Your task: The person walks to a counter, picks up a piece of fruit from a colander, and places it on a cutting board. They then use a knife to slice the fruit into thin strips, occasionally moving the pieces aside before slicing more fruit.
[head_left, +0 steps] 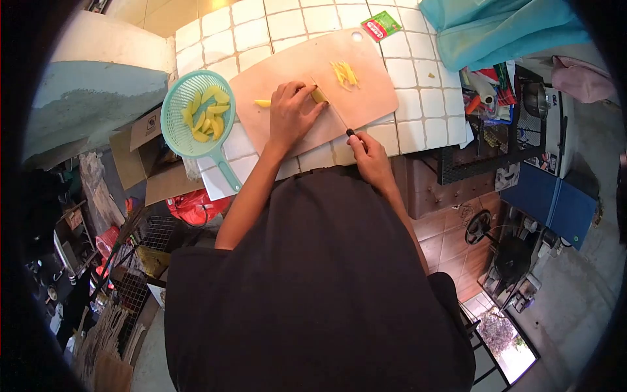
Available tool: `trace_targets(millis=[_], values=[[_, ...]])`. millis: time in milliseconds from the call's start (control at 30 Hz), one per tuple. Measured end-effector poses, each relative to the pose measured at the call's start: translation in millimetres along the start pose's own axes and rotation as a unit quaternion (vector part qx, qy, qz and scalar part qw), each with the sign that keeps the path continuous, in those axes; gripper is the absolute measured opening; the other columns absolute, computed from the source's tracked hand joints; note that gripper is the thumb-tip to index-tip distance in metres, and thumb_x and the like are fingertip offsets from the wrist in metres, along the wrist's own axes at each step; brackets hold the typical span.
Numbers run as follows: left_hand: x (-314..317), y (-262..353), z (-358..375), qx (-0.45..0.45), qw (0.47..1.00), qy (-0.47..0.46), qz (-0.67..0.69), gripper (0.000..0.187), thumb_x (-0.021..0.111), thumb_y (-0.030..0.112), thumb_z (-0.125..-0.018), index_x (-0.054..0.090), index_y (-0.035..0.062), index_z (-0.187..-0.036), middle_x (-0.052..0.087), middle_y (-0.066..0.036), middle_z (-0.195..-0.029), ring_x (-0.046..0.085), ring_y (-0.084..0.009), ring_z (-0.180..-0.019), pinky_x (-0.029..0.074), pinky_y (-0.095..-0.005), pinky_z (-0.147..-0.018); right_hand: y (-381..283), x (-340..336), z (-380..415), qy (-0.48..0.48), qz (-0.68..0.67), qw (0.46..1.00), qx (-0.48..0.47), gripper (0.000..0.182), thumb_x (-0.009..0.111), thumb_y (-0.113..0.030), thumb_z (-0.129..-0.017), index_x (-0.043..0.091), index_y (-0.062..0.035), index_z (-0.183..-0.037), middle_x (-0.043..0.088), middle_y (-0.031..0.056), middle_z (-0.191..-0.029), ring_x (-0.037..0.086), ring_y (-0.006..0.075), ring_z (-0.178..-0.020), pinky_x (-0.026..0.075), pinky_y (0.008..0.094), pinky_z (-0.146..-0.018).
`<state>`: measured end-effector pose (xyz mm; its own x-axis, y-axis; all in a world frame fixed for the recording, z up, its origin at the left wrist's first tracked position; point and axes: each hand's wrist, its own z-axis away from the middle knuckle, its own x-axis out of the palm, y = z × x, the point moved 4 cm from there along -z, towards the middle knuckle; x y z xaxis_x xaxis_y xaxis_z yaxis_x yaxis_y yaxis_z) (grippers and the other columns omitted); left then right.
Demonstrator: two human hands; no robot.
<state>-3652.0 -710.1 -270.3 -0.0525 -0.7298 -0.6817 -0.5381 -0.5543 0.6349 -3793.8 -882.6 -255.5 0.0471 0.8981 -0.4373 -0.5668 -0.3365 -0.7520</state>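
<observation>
A pale pink cutting board (pixel 261 83) lies on the white tiled counter. On it my left hand (pixel 294 114) presses a yellow wedge (pixel 319 95), perhaps potato or mango, with its fingertips. My right hand (pixel 372 159) is wrapped round the black handle of a knife (pixel 337 117), whose thin blade stands right beside the wedge. Several thin yellow strips (pixel 344 75) form a small pile to the right of the blade. One more yellow piece (pixel 262 103) rests left of my left hand. Several wedges (pixel 208 116) fill part of a mint green strainer (pixel 171 104) at the left.
A green and red packet (pixel 381 26) lies behind the board. Teal cloth (pixel 503 32) hangs over the counter's right end. A black rack (pixel 483 160) with various goods stands at the right, and an open cardboard box (pixel 134 147) sits below the strainer.
</observation>
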Motion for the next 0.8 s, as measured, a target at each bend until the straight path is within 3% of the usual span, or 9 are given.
trace_targets(millis=[433, 800], values=[[0.5, 0.5, -1.2, -0.014, 1.000, 0.002, -0.006, 0.042, 0.086, 0.024, -0.072, 0.073, 0.0072, -0.109, 0.063, -0.007, -0.106, 0.057, -0.0266, -0.103, 0.046, -0.0401, -0.091, -8.6, 2.3, 1.1, -0.005, 0.034, 0.999, 0.006, 0.033, 0.054, -0.030, -0.105, 0.063, 0.0017, -0.110, 0.068, 0.0268, -0.086, 0.068, 0.0443, -0.082, 0.049, 0.0465, -0.072], [2.7, -0.7, -0.8, -0.017, 1.000, -0.019, -0.002, 0.041, 0.084, 0.025, -0.074, 0.071, 0.0088, -0.110, 0.062, -0.007, -0.106, 0.055, -0.0279, -0.104, 0.044, -0.0418, -0.091, -9.3, 2.3, 0.4, -0.021, 0.026, 0.999, 0.000, 0.031, 0.051, -0.030, -0.106, 0.060, -0.0011, -0.111, 0.066, 0.0298, -0.085, 0.065, 0.0506, -0.084, 0.048, 0.0514, -0.071]])
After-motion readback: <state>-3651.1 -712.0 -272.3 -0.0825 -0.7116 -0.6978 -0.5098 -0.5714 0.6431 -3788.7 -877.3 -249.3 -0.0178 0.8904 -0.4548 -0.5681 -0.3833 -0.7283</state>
